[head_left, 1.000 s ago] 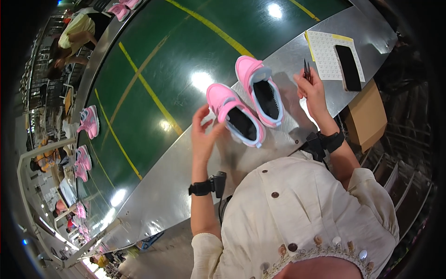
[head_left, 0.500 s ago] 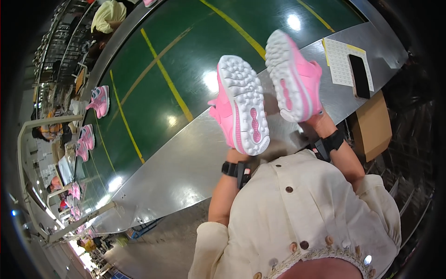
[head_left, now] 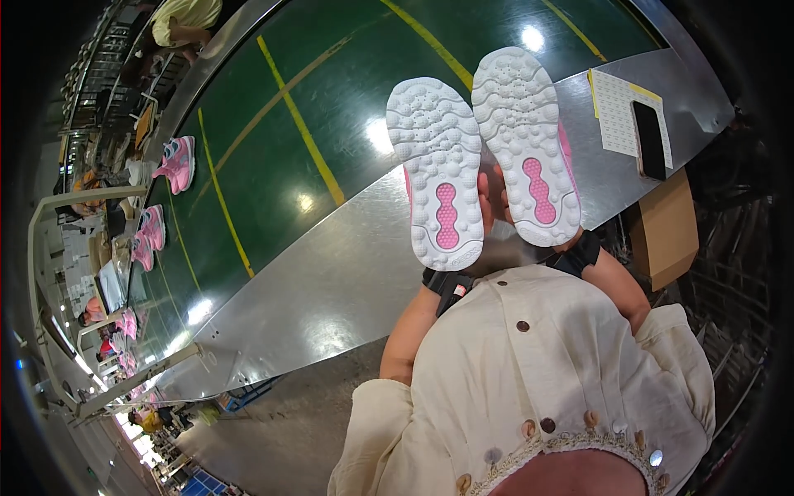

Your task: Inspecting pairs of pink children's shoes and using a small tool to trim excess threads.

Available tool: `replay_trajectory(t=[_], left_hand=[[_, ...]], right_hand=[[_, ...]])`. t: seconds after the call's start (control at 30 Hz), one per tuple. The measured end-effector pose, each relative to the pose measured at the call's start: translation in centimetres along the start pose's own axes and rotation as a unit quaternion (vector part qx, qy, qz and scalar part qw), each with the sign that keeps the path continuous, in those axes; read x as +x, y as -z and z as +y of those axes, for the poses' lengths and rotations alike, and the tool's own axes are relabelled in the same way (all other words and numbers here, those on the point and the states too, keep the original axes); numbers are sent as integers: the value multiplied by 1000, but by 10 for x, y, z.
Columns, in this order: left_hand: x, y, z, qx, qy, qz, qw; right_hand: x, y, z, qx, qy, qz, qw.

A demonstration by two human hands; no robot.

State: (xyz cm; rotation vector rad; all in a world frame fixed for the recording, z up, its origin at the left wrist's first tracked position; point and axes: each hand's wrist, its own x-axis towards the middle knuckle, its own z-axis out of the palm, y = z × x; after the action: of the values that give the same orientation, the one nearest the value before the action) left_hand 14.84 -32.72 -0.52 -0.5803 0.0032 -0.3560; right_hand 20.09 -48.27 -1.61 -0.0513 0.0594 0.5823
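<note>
Two pink sneakers are held up side by side over the metal table edge, their white knobbly soles facing me and toes pointing away. My left hand is closed on the left sneaker; only some fingers show past the sole's inner edge, and the rest is hidden behind the shoe. The right sneaker is gripped by my right hand, whose fingertips peek out at its inner side. Each sole has a pink honeycomb window near the heel. The uppers are almost wholly hidden.
A green conveyor belt with yellow lines runs beyond the metal table. More pink sneakers stand along its far side. At right lie a printed sheet and a phone, above a cardboard box. A person sits at the far left.
Both sneakers have turned from a slant so their soles now face me squarely. They have come closer together, side by side. Fingers now show between them.
</note>
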Motion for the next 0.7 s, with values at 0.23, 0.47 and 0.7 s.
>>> replay_trajectory(t=[0.23, 0.47, 0.7], left_hand=[[1, -5, -2, 46, -28, 25, 998], [2, 1, 0, 171, -67, 42, 982], [27, -18, 60, 624, -220, 301, 687]], right_hand=[[-2, -1, -7, -8, -15, 0, 1000], [2, 4, -21, -24, -42, 14, 999], [26, 10, -69, -410, -46, 141, 900]])
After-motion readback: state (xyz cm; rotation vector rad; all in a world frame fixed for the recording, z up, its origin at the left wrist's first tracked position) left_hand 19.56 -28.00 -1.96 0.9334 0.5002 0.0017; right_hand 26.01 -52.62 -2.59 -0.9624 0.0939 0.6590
